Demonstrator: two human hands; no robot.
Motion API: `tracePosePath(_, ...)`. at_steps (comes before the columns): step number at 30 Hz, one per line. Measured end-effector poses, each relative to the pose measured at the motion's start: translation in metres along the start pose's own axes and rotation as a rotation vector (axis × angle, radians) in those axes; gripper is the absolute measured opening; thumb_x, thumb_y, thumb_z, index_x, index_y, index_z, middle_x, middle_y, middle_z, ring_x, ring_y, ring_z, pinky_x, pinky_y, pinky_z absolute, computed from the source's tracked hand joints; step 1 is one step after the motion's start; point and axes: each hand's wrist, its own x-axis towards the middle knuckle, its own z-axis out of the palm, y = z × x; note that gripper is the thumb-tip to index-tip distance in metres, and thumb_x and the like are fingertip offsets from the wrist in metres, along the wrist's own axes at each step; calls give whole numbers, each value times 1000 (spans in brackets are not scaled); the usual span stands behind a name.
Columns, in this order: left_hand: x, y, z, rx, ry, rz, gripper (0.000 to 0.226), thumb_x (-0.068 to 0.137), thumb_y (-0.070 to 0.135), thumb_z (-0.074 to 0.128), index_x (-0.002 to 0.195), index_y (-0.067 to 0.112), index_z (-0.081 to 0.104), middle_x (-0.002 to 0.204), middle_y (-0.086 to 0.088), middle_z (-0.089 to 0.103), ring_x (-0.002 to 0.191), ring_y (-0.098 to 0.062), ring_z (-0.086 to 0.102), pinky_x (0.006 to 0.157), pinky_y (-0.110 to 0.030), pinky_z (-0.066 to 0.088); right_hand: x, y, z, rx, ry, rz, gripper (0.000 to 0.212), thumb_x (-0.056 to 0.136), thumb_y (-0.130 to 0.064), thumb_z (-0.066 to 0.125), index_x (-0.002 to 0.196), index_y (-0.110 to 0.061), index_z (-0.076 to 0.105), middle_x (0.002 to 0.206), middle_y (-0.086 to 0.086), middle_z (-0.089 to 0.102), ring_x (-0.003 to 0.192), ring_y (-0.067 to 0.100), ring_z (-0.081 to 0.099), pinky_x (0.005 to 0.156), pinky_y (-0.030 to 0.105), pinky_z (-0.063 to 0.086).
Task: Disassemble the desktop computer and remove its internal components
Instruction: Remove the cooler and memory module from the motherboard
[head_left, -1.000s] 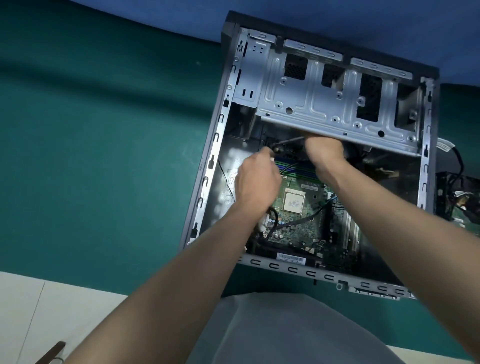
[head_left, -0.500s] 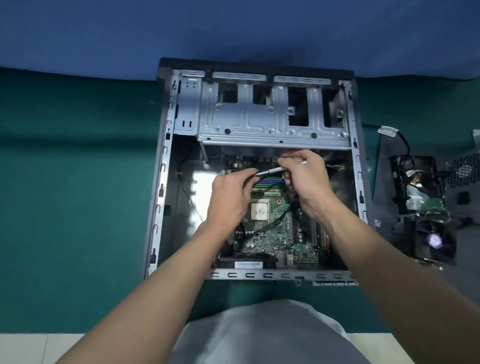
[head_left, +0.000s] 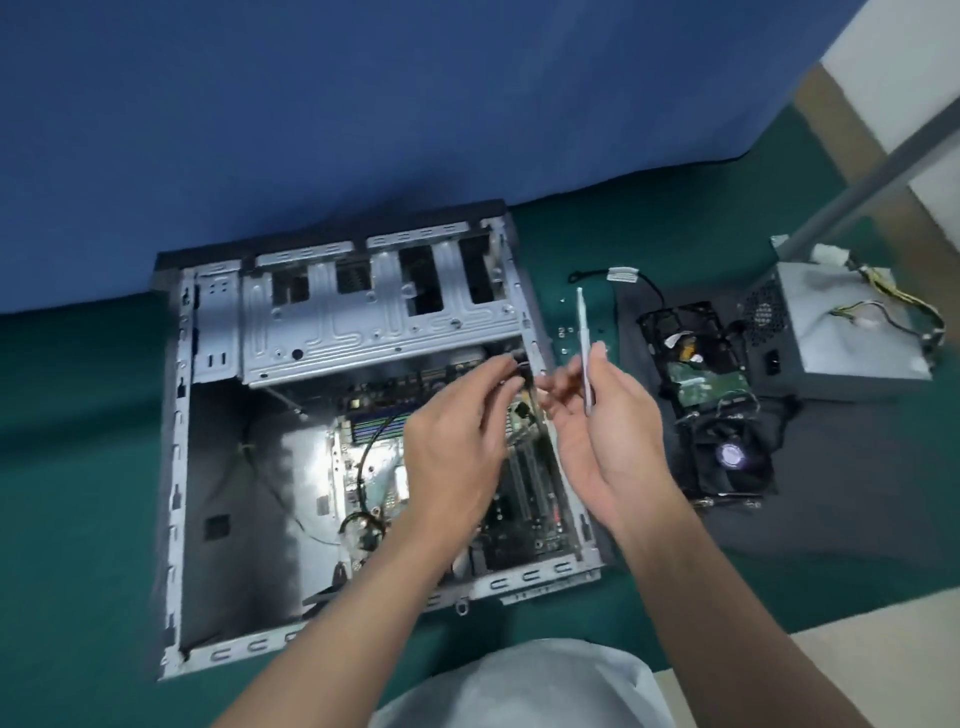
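Green cloth (head_left: 78, 467) covers the work surface. Nearest to me, in front of the open grey steel computer case (head_left: 174, 467), a pale garment (head_left: 519, 686) shows at the lower edge.

My left hand (head_left: 452, 447) is raised above the case's right half. Its fingers are curved and its fingertips (head_left: 511, 376) are drawn together, close to those of my right hand. Blur prevents my saying whether they hold a screw or nothing. My right hand (head_left: 608, 431) hovers over the case's right wall, gripping a slim silver rod-shaped tool (head_left: 584, 343) upright under the thumb, with the other fingers loosely curled.

Inside the case, the green motherboard (head_left: 519, 519) lies against the bottom panel, apparently seated and with cables attached. A perforated silver drive cage (head_left: 363, 322) spans the case's far end.

To the right of the case lie small loose screws (head_left: 563, 332), a black hard drive with exposed green board (head_left: 696, 379) and a black cooler fan (head_left: 730, 457). Farther right stands a grey box-shaped power supply (head_left: 852, 338). Beyond the case rises a blue fabric backdrop (head_left: 311, 104).

Assessment: the step in hand appears to be a fastener changing hands before the motherboard is freed. Recommended:
- Put any screw with the loose ones to the right of the case.
- Unplug the remaining cables.
- Confirm every board screw is out.
- Lift the board level by its edges.
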Motion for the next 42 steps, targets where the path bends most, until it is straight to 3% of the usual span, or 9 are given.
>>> tracePosePath(6, -2, 32, 48, 150, -192, 156, 26, 85, 27, 70, 108, 15, 74, 112, -5, 71, 105, -20, 65, 93, -33, 49, 8, -20, -35, 443, 27, 256, 36, 100, -28, 44, 79, -3, 58, 78, 14, 64, 69, 25, 68, 65, 32, 58)
tracePosePath(11, -9, 28, 56, 235, -367, 226, 34, 94, 32, 57, 120, 13, 66, 124, -3, 66, 125, -18, 54, 107, -36, 39, 35, -16, -66, 310, 176, 229, 33, 102, -24, 42, 79, -4, 52, 71, 13, 60, 66, 24, 65, 54, 28, 54)
tracePosePath(14, -12, 16, 50, 347, -473, 198, 36, 99, 29, 48, 125, 9, 63, 136, -7, 57, 135, -18, 43, 112, -39, 34, 56, 1, -84, 11, 261, 202, 32, 103, -19, 38, 77, -5, 49, 70, 12, 56, 70, 22, 61, 72, 33, 53)
tracePosePath(18, -9, 10, 49, 374, -545, 226, 31, 99, 27, 50, 118, 9, 67, 138, -5, 55, 139, -16, 38, 113, -39, 33, 77, 26, -102, -295, 258, 269, 32, 104, -20, 37, 77, -6, 48, 74, 13, 57, 68, 23, 59, 81, 40, 52)
tracePosePath(24, -12, 11, 48, 343, -562, 172, 35, 100, 28, 45, 121, 9, 65, 140, -3, 53, 142, -15, 32, 114, -34, 29, 96, 33, -111, -338, 278, 300, 28, 103, -19, 39, 82, -3, 49, 75, 14, 58, 68, 25, 62, 77, 38, 55)
tracePosePath(31, -11, 11, 48, 308, -588, 127, 37, 101, 29, 42, 123, 9, 64, 143, -2, 50, 144, -13, 26, 113, -36, 31, 89, 47, -110, -205, 192, 396, 32, 102, -19, 42, 117, 5, 55, 85, 16, 62, 68, 25, 64, 77, 39, 55)
tracePosePath(36, -12, 9, 49, 302, -589, 127, 34, 101, 27, 45, 122, 10, 64, 144, -2, 49, 144, -13, 25, 110, -36, 33, 87, 44, -116, -261, 125, 386, 29, 102, -19, 41, 117, 3, 54, 82, 14, 61, 68, 26, 65, 78, 42, 57)
tracePosePath(38, -13, 8, 49, 296, -586, 130, 31, 101, 25, 47, 122, 10, 64, 144, -2, 50, 144, -13, 25, 109, -37, 34, 84, 38, -118, -306, 71, 395, 25, 102, -22, 42, 109, -3, 56, 83, 11, 63, 67, 26, 67, 66, 39, 56)
tracePosePath(42, -12, 5, 48, 286, -590, 149, 33, 101, 26, 48, 126, 10, 62, 146, -1, 47, 145, -12, 24, 111, -37, 33, 80, 17, -123, -357, 0, 407, 19, 99, -25, 48, 96, -8, 56, 84, 10, 68, 58, 23, 64, 45, 26, 36)
